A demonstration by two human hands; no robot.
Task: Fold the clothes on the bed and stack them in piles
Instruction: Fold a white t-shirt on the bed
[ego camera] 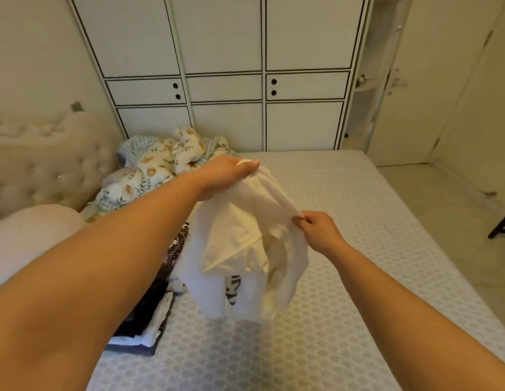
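Early going: white garment (245,249) unfolded, bunched, lifted above the bed (344,277). Left hand (228,172) and right hand (319,231) each pinching its top edge. Dark clothes (149,314) left of it, apparently unsorted.

White garment (240,249) hangs crumpled above the bed (330,306), beside dark patterned clothes (149,314)

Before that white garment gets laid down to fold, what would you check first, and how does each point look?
1. Left hand grips white garment: ok.
2. Right hand pinches its edge: ok.
3. Garment spread flat between the hands: not ok, it hangs bunched.
4. Bare mattress in front to lay it on: ok.
5. Garment clear of the dark clothes pile: cannot tell.
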